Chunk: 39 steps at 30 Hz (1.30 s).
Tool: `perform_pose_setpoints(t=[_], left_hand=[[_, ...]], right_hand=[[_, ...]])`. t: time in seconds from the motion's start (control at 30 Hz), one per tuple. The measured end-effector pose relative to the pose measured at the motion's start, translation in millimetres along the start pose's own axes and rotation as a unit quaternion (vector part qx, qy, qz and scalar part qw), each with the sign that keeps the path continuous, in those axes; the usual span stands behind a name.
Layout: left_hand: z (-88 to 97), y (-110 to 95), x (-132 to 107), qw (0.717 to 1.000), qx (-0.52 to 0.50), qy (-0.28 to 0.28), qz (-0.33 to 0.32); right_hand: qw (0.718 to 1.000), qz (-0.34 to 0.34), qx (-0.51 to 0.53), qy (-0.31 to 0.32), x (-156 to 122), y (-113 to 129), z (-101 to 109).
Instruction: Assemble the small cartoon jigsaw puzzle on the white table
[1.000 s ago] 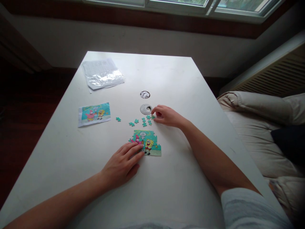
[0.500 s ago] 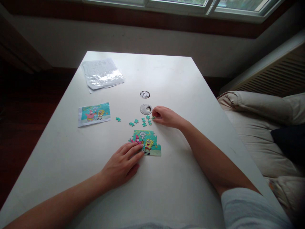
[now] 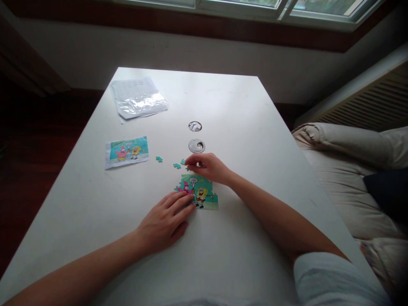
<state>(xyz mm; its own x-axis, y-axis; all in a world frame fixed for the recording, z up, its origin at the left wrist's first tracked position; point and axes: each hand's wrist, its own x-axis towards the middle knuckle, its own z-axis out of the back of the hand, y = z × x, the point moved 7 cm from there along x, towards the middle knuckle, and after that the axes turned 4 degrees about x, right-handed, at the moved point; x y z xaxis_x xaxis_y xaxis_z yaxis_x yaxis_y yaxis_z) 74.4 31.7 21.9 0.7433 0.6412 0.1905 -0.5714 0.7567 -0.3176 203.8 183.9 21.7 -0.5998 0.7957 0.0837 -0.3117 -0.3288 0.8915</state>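
A partly assembled cartoon jigsaw puzzle (image 3: 201, 193) lies on the white table (image 3: 223, 238). My left hand (image 3: 165, 221) rests flat beside it, fingers stretched out, fingertips touching the puzzle's lower left edge. My right hand (image 3: 207, 166) hovers at the puzzle's top edge, fingers pinched on a small teal puzzle piece. A few loose teal pieces (image 3: 176, 165) lie left of that hand; others are hidden under it.
A printed reference picture (image 3: 126, 151) lies to the left. A clear plastic bag over paper (image 3: 137, 99) sits at the far left. Two round grommets (image 3: 196, 145) mark the table's middle. A cushioned seat (image 3: 357, 170) stands along the right edge.
My right hand has moved left and toward me, from beside the round grommet to the puzzle's top edge, carrying a piece. My left hand has stayed in place.
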Motion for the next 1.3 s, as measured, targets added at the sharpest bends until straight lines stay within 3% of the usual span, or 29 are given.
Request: perform_pose_setpoints(t=[0.2,0.57,0.77,1.17,1.3], left_hand=[[-2.8,0,1,1.000,0.009,0.011,0.002],[-2.4,-1,1,1.000,0.002,0.004,0.002],[-3.2,-1,2,1.000,0.018,0.009,0.000],[-4.7,-2,2,1.000,0.019,0.018,0.003],[-3.6,-2,2,1.000,0.016,0.009,0.002]], right_hand=[[0.999,-0.002,0.039,-0.008,-1,5,-24],[0.994,0.070,-0.083,-0.015,3,10,-31],[0.995,0.061,-0.072,-0.020,6,6,-31],[0.983,0.134,-0.122,0.032,7,12,-39],[0.981,0.147,-0.120,0.023,8,12,-37]])
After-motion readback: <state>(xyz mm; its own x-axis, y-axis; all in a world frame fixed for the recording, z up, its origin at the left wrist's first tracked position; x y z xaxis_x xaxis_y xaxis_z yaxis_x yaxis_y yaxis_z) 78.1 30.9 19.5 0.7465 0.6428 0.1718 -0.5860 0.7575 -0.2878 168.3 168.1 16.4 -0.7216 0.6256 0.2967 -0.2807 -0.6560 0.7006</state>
